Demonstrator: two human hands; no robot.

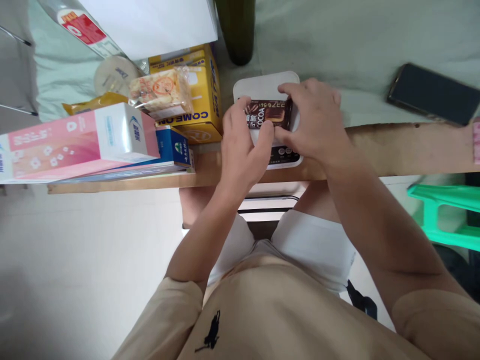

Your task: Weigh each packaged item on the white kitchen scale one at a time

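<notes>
The COCOA snack pack (275,111) is located just above the centre of the frame, over the platform of the white digital scale (262,84); whether the pack rests on the platform cannot be confirmed. The scale is positioned at the front edge of the worktop (412,147), its black control panel facing the person.

Left hand (242,137): at the left end of the pack, index finger at the upper left corner, thumb at the lower edge; whether the fingers pinch the pack cannot be told. Right hand (315,122): at the right end, index finger and thumb spread apart, bracketing the upper and lower edges.

Surrounding items: yellow carton (212,95) left of the scale, with a clear-wrapped snack (161,90) overlapping it; pink-and-white carton (75,140) at the left of the frame; smartphone (435,92) at the upper right; green plastic stool (431,215) at the right edge, below the worktop
</notes>
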